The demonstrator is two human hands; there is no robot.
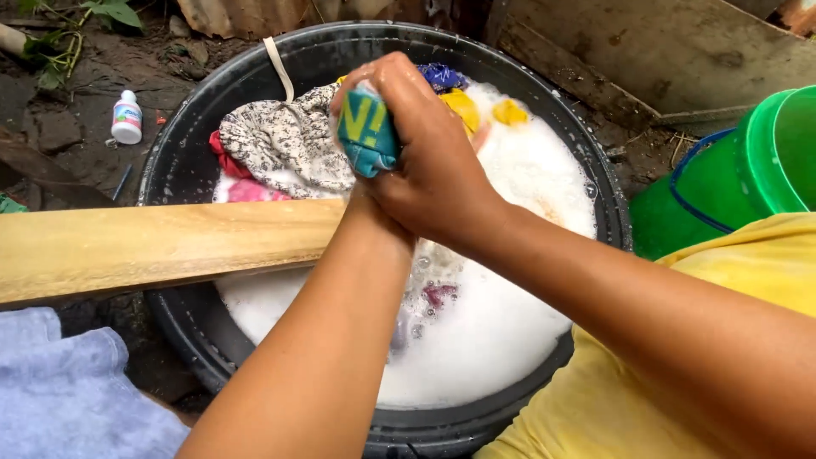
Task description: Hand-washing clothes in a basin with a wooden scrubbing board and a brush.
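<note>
My right hand (433, 161) is closed around a bunched teal cloth (367, 132) with a yellow-green print, held above a black round basin (183, 161) of soapy water. My left hand (371, 206) sits right beneath it, mostly covered by the right hand, and grips the same cloth from below. Both forearms cross over the foam (501, 331). Just to the left, a grey patterned garment (285, 140) lies heaped in the basin, with pink cloth (248, 190) below it and yellow pieces (463, 108) and a blue piece (442, 75) behind my hands.
A pale wooden plank (144, 246) lies across the basin's left rim. A small white bottle (127, 117) stands on the dirt at the left. Green buckets (748, 170) stand at the right, a blue-grey cloth (68, 391) lies at the lower left, and boards lean at the back.
</note>
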